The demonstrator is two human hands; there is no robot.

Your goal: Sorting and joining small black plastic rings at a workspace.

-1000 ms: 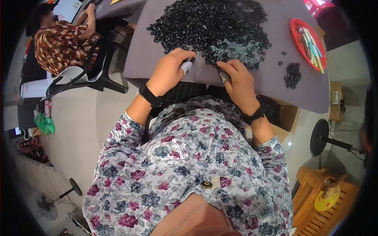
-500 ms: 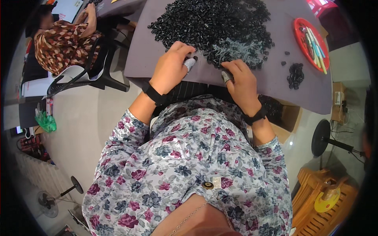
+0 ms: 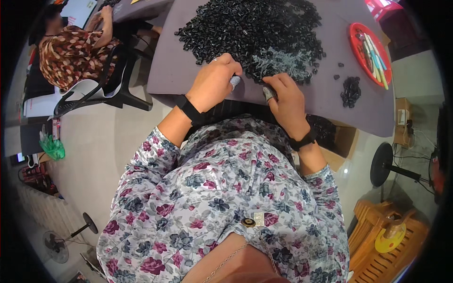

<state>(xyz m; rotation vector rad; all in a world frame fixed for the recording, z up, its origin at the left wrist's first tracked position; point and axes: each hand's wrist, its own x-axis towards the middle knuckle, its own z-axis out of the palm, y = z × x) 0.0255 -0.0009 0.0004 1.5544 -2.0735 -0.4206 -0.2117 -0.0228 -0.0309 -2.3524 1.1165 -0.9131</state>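
A big heap of small black plastic pieces [image 3: 245, 33] covers the far middle of the table, with a patch of thin grey pieces [image 3: 281, 63] on its near right side. My left hand [image 3: 212, 84] is at the heap's near edge, thumb and fingers pinched together; whatever is between them is hidden. Close by on the right, my right hand [image 3: 287, 101] is also closed in a pinch beside the grey pieces, its fingertips too small to show what they hold. Grey wrapping covers both thumbs, and a black band circles each wrist.
On the right of the table [image 3: 330, 101] are a red tray [image 3: 352, 35] with several pen-like tools and a small black pile [image 3: 350, 92]. Below the edge stands a cardboard box [image 3: 347, 141]. A person [image 3: 78, 56] sits at left; a fan [image 3: 381, 165] is at right.
My left hand has shifted right, toward my right hand, and its fingers have curled closer. The black piece seen at its thumb earlier is now hidden. My right hand stays nearly in place.
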